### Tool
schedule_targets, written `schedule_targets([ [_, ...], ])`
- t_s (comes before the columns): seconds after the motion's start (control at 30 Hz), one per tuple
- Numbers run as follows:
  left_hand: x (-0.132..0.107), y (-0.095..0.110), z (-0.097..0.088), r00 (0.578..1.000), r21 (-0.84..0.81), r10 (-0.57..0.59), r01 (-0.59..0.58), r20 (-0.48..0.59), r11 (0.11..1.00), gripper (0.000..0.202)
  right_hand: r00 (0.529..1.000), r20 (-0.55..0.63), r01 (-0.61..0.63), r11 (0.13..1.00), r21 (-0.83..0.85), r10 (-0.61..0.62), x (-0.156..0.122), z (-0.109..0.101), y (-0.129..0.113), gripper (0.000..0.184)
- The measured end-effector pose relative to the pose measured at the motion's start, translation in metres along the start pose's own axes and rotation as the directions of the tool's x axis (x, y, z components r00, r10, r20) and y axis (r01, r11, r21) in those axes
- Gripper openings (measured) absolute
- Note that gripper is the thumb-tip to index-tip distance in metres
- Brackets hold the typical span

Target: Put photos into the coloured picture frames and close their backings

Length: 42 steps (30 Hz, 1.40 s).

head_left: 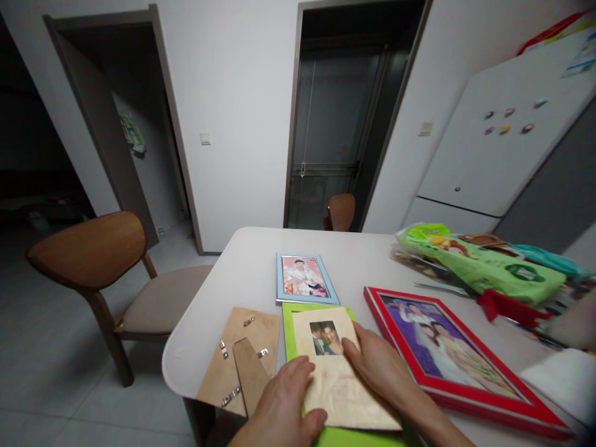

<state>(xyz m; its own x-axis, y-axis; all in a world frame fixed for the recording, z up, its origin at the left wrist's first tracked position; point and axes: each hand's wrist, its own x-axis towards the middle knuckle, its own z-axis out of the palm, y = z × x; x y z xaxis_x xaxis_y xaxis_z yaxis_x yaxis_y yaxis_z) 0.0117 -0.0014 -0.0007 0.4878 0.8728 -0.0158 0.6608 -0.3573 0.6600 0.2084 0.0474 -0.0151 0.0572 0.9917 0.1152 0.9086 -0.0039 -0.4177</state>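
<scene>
Left hand: the bare left hand (286,400) lies at the left side of the sheet, fingers close together and lightly bent, thumb set apart from them and resting over the paper
Right hand: the bare right hand (377,360) is at the sheet's right edge, thumb lying on the paper just beside the photo; its other fingers are partly hidden, so I cannot tell whether they pinch anything
Cream paper sheet: a creased, cream-coloured rectangular sheet (342,397) between the two hands, lying over the lime-green frame
Small photo: a small rectangular colour photo (326,338) of two people, on the sheet's upper part
Lime-green frame: a flat, lime-green rectangular picture frame (290,335) under the sheet — its left side and ends show
Backing board: a brown rectangular board (216,379) with metal fittings and a prop leg, left of the green frame
Red frame: a large, glossy red picture frame (465,366) with a wedding picture, right of the right hand
Blue frame: a light-blue picture frame (306,277), just beyond the green one
Green bag: a bright green printed plastic bag (488,261) on the white round-cornered table (363,261)
Beyond: a brown wooden chair (93,251) at left — a white refrigerator (503,130) at right
</scene>
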Motion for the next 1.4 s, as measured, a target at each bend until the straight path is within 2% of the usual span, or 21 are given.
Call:
schedule_targets([
  [0.07, -0.007, -0.006, -0.009, 0.999, 0.014, -0.001, 0.002, -0.046, 1.0, 0.057, 1.0, -0.023, -0.004, 0.989, -0.145, 0.001, 0.0, 0.002, 0.001, 0.035],
  [0.17, -0.027, -0.03, -0.03, 0.992, 0.066, -0.03, 0.038, -0.125, 0.997, 0.061, 0.996, -0.085, 0.019, 0.981, -0.193, -0.036, 0.0, 0.003, -0.002, 0.036],
  [0.27, -0.047, -0.063, -0.049, 0.988, 0.182, -0.109, 0.129, -0.113, 0.975, 0.075, 0.984, -0.112, 0.131, 0.988, -0.084, -0.14, -0.007, 0.003, -0.02, 0.036],
  [0.33, -0.056, -0.083, -0.055, 0.975, 0.266, -0.178, 0.207, -0.131, 0.941, 0.077, 0.972, -0.044, 0.235, 0.97, 0.056, -0.233, -0.016, 0.006, -0.044, 0.036],
  [0.4, -0.06, -0.097, -0.054, 0.962, 0.328, -0.2, 0.253, -0.187, 0.91, 0.071, 0.942, 0.057, 0.317, 0.93, 0.186, -0.332, -0.028, 0.014, -0.074, 0.036],
  [0.47, -0.059, -0.105, -0.05, 0.955, 0.364, -0.161, 0.246, -0.249, 0.898, 0.064, 0.919, 0.1, 0.353, 0.908, 0.226, -0.382, -0.036, 0.025, -0.101, 0.041],
  [0.53, -0.056, -0.11, -0.047, 0.95, 0.382, -0.1, 0.214, -0.296, 0.899, 0.058, 0.914, 0.134, 0.352, 0.912, 0.211, -0.383, -0.041, 0.038, -0.122, 0.05],
  [0.6, -0.053, -0.113, -0.044, 0.937, 0.391, -0.046, 0.189, -0.346, 0.901, 0.051, 0.913, 0.156, 0.337, 0.912, 0.233, -0.377, -0.042, 0.049, -0.132, 0.053],
  [0.7, -0.05, -0.113, -0.042, 0.912, 0.424, 0.048, 0.142, -0.406, 0.895, 0.046, 0.903, 0.149, 0.316, 0.858, 0.406, -0.403, -0.044, 0.054, -0.131, 0.055],
  [0.8, -0.052, -0.104, -0.04, 0.907, 0.479, 0.21, -0.01, -0.366, 0.878, 0.066, 0.901, 0.115, 0.304, 0.799, 0.518, -0.418, -0.048, 0.041, -0.122, 0.06],
  [0.87, -0.054, -0.09, -0.04, 0.893, 0.497, 0.307, -0.113, -0.328, 0.86, 0.088, 0.904, 0.107, 0.303, 0.799, 0.519, -0.413, -0.051, 0.022, -0.115, 0.061],
  [0.93, -0.055, -0.071, -0.042, 0.884, 0.511, 0.354, -0.162, -0.304, 0.844, 0.099, 0.908, 0.116, 0.297, 0.812, 0.503, -0.403, -0.053, 0.0, -0.107, 0.06],
  [0.97, -0.054, -0.06, -0.044, 0.883, 0.52, 0.365, -0.172, -0.296, 0.837, 0.097, 0.909, 0.119, 0.295, 0.821, 0.489, -0.399, -0.054, -0.011, -0.102, 0.059],
  [1.07, -0.043, -0.027, -0.042, 0.863, 0.544, 0.41, -0.201, -0.296, 0.815, 0.072, 0.909, 0.108, 0.321, 0.842, 0.433, -0.403, -0.054, -0.037, -0.083, 0.054],
  [1.2, -0.019, 0.007, -0.028, 0.789, 0.551, 0.531, -0.307, -0.308, 0.776, 0.046, 0.92, 0.112, 0.315, 0.879, 0.358, -0.376, -0.052, -0.053, -0.051, 0.051],
  [1.33, -0.004, 0.028, -0.023, 0.715, 0.507, 0.594, -0.381, -0.369, 0.773, 0.039, 0.945, 0.075, 0.286, 0.914, 0.287, -0.319, -0.049, -0.065, -0.033, 0.052],
  [1.4, -0.001, 0.037, -0.026, 0.694, 0.458, 0.592, -0.405, -0.41, 0.791, 0.04, 0.951, 0.027, 0.292, 0.923, 0.252, -0.308, -0.047, -0.074, -0.03, 0.052],
])
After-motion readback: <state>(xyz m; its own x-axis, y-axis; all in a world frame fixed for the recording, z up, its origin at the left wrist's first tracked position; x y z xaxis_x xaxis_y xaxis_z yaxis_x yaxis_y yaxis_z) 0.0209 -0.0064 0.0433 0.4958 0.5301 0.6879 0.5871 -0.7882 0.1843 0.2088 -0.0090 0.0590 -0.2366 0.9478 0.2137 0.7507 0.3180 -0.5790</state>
